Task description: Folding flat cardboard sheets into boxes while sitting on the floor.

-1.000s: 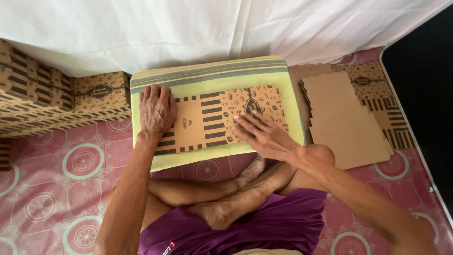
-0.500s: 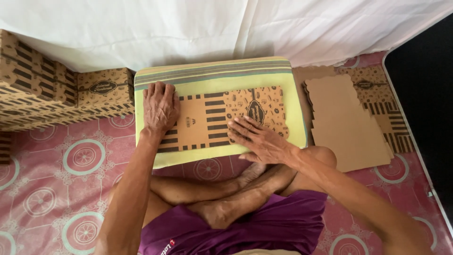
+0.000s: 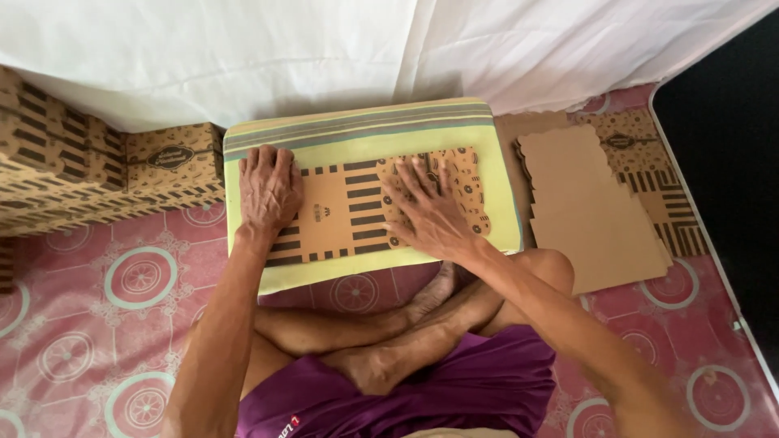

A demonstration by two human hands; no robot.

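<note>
Both hands lie flat, fingers spread, gripping nothing: left hand on the left end of the flat printed cardboard sheet, right hand towards its right end, seemingly pressing it onto the yellow-green cushion.

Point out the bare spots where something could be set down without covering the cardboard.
Free patches: the patterned floor left of the crossed legs, below the folded boxes; the cushion strip above the flat printed cardboard; floor below the blank stack. Crowded: the cushion's middle, under the left hand and right hand.
</note>
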